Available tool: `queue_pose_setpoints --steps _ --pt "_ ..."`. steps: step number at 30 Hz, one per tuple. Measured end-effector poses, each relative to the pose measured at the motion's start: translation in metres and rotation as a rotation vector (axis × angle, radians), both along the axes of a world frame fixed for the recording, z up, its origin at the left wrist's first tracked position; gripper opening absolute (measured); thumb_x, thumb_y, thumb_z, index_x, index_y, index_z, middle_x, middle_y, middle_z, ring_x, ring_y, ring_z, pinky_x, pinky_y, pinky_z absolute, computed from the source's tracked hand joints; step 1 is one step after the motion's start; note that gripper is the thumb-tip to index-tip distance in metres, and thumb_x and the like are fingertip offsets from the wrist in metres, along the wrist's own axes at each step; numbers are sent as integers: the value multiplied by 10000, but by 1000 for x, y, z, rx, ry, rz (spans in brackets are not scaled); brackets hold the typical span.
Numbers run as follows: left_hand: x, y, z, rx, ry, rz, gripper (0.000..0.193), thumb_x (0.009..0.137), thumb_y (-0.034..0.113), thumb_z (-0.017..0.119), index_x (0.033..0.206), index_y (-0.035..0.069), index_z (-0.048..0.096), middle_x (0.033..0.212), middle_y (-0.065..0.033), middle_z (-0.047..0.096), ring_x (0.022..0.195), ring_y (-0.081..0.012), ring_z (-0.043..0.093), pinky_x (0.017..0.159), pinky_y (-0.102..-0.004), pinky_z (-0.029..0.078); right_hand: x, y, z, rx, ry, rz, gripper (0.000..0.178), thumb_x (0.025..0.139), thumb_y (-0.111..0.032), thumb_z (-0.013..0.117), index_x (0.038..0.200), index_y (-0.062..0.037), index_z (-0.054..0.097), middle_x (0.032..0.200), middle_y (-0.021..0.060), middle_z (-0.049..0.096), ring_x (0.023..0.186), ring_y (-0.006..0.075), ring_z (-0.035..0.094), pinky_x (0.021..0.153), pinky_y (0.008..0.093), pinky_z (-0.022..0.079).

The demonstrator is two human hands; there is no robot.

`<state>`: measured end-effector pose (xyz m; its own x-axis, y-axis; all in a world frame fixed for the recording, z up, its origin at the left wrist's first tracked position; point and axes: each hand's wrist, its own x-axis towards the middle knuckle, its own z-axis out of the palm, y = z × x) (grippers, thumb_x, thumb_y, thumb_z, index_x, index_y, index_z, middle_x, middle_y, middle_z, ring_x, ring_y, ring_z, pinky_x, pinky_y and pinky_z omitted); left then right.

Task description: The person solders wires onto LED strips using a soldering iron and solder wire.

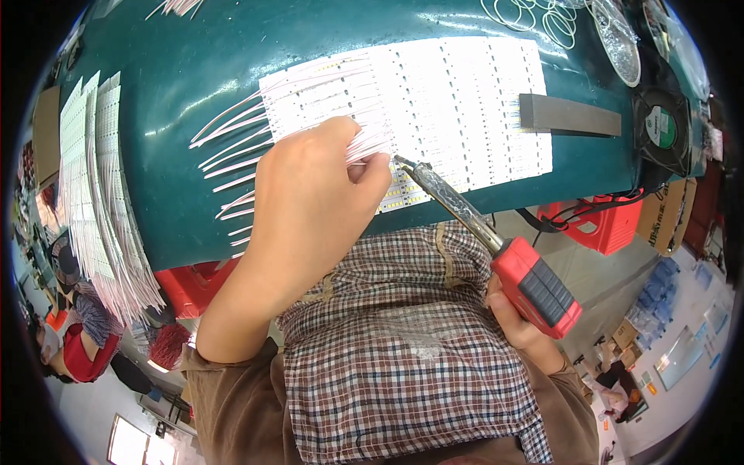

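Note:
A white LED circuit board panel (496,93) lies on the green tabletop, with rows of small pads and yellowish chips. Over its left part, my left hand (318,167) is closed round a bundle of thin pink and white wires (367,147), their ends between thumb and fingers. More wires (232,128) run off the panel's left edge. My right hand (515,322) grips a red and black soldering iron (535,288) below the table edge. Its tip points up and left, close by my left thumb and the wire ends. Whether the tip touches the board I cannot tell.
A grey metal bar (573,115) lies across the panel's right side, and a black fan (663,129) stands beyond it. Wired panels (97,178) are stacked at the table's left edge. Looped wire (554,23) lies at the back right; a red stool (601,225) stands below.

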<state>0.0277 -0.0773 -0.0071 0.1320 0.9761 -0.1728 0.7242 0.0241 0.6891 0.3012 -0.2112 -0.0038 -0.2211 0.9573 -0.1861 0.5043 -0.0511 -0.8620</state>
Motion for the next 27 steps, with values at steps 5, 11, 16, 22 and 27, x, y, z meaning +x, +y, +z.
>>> queue_pose_setpoints --steps 5,11,16,22,27 --pt "0 0 -1 -2 -15 8 214 825 141 713 759 -36 613 668 -180 656 624 -352 658 595 -432 505 6 -4 3 -3 -20 -10 206 750 -56 771 932 -4 687 832 124 684 661 286 681 595 345 547" --pt "0 0 3 -16 -22 -4 194 838 125 693 786 -36 598 702 -192 664 658 -368 661 614 -442 503 4 -2 7 -52 -35 -24 155 793 -85 758 919 -18 698 814 110 690 666 273 686 593 337 542" --pt "-17 -1 -1 -69 -114 -52 142 965 84 592 944 -48 636 718 -95 652 611 -120 575 586 -272 467 1 -2 8 -70 -10 -53 140 804 -87 755 917 -21 706 813 99 704 686 264 700 603 334 548" --pt "-23 6 17 34 -268 235 212 1046 146 531 1007 -17 660 828 -42 672 674 -82 578 628 -224 472 5 -4 8 -94 -28 -57 132 797 -67 756 915 -21 715 812 86 717 706 250 713 639 331 567" --pt "-81 9 13 730 -561 505 295 1084 218 484 1081 -34 638 898 -80 650 814 -131 618 720 -243 500 8 -4 10 -130 30 -78 122 805 -61 745 912 -13 713 799 92 714 693 231 705 649 324 563"
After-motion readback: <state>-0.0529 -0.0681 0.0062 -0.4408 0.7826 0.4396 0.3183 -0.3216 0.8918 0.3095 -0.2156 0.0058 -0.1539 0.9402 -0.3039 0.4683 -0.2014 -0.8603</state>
